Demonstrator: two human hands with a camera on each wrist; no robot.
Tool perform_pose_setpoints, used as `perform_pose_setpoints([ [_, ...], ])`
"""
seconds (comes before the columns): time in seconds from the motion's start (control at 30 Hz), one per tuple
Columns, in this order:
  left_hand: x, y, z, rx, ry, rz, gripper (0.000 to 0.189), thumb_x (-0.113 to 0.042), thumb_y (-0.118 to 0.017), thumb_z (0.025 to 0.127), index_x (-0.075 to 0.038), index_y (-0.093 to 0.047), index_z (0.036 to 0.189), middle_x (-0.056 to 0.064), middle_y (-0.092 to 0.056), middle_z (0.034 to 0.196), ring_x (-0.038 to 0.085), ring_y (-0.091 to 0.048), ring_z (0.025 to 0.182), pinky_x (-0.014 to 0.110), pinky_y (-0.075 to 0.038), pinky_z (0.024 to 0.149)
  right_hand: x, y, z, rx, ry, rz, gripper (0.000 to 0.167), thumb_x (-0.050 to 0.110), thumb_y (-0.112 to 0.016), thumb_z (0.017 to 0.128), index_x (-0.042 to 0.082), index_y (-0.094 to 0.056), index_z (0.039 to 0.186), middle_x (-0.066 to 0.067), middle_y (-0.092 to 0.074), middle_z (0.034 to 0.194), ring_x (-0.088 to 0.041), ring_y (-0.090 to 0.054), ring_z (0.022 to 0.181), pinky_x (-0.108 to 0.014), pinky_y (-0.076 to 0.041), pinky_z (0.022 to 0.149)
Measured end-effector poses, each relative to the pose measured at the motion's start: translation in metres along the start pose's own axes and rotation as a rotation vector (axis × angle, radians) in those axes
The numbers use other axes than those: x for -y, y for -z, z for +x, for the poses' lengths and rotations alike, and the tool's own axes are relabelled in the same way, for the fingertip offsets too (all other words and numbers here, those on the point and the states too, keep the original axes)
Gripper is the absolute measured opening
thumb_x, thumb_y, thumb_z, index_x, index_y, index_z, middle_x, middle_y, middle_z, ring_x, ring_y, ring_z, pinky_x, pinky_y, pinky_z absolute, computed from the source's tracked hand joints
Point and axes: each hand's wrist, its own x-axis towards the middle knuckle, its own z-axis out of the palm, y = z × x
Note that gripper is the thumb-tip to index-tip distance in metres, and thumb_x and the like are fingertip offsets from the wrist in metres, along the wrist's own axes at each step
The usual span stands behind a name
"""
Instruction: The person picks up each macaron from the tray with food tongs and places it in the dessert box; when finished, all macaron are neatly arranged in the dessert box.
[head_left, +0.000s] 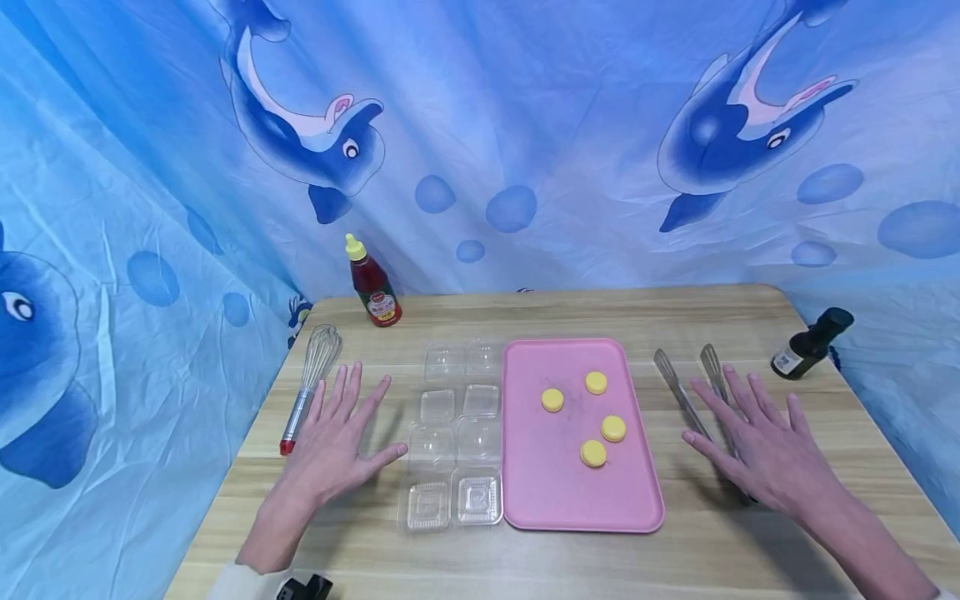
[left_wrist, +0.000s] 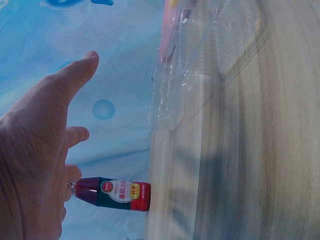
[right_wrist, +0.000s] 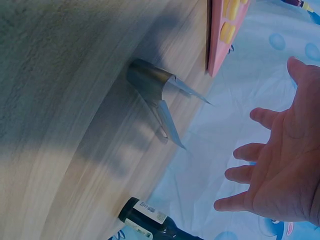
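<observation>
My left hand (head_left: 327, 450) hovers with spread fingers above the table, between a whisk (head_left: 312, 383) and clear plastic boxes (head_left: 453, 442); it holds nothing. In the left wrist view its thumb stands apart from the other fingers. My right hand (head_left: 772, 446), also spread and holding nothing, is over metal tongs (head_left: 693, 408), partly hiding them. The right wrist view shows the tongs (right_wrist: 150, 82) on the wood, apart from the hand. Between the hands lies a pink tray (head_left: 547, 500) bearing several round yellow pieces (head_left: 593, 453) that look like macarons or cookies.
A red sauce bottle (head_left: 375, 287) with a yellow cap stands at the back left of the wooden table (head_left: 600, 312). Near the right edge is a dark bottle (head_left: 810, 343) with a black cap. A blue dolphin-print curtain (head_left: 480, 125) hangs behind and beside the table.
</observation>
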Motion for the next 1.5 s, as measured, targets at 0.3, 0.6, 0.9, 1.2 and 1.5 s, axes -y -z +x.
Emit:
perform_pose_setpoints([
  [0.3,0.001,-0.002,0.0,-0.007,0.0,-0.001,0.1,-0.078,-0.058,0.093,-0.017,-0.032,0.168,0.023,-0.004,0.175,0.042,-0.002,0.162,0.064,-0.006,0.13,-0.003,-0.001,-0.004,0.008,-0.005,0.024,0.085,0.062,-0.058,0.103,0.02,-0.026,0.17,-0.028,-0.008,0.174,-0.058,-0.009,0.155,-0.076,0.01,0.121],
  [0.6,0.001,0.0,0.001,-0.022,0.0,-0.071,0.1,-0.073,-0.061,0.095,-0.018,-0.023,0.171,0.021,0.003,0.176,0.039,0.005,0.162,0.056,0.007,0.131,-0.012,-0.005,-0.007,0.022,-0.01,0.042,0.094,0.064,-0.061,0.101,0.02,-0.018,0.172,-0.032,-0.005,0.173,-0.056,-0.004,0.157,-0.075,0.006,0.123],
  [0.9,0.0,0.005,0.025,-0.036,0.01,-0.317,0.107,-0.055,-0.069,0.1,-0.016,-0.001,0.172,0.014,0.011,0.176,0.037,0.005,0.162,0.059,-0.005,0.131,-0.022,-0.011,-0.002,0.005,-0.043,0.197,0.127,0.057,-0.081,0.089,0.002,0.001,0.169,-0.04,0.004,0.168,-0.062,-0.007,0.153,-0.082,-0.015,0.117],
  [1.2,-0.004,-0.006,0.064,-0.042,0.002,-0.54,0.124,-0.042,-0.084,0.092,-0.02,0.01,0.17,0.008,0.006,0.177,0.036,-0.006,0.163,0.06,-0.014,0.13,-0.027,-0.021,-0.002,0.034,-0.221,0.402,0.138,0.049,-0.083,0.091,-0.009,0.021,0.16,-0.043,0.019,0.163,-0.066,0.004,0.149,-0.076,-0.002,0.12],
  [1.5,-0.02,-0.031,0.093,0.092,-0.033,-0.661,0.126,-0.037,-0.09,0.087,-0.025,0.003,0.172,0.005,-0.002,0.178,0.035,-0.016,0.161,0.054,-0.017,0.13,-0.027,-0.036,-0.002,-0.035,-0.286,0.471,0.133,0.044,-0.088,0.088,-0.013,0.007,0.162,-0.055,-0.013,0.154,-0.073,-0.022,0.139,-0.083,-0.024,0.111],
])
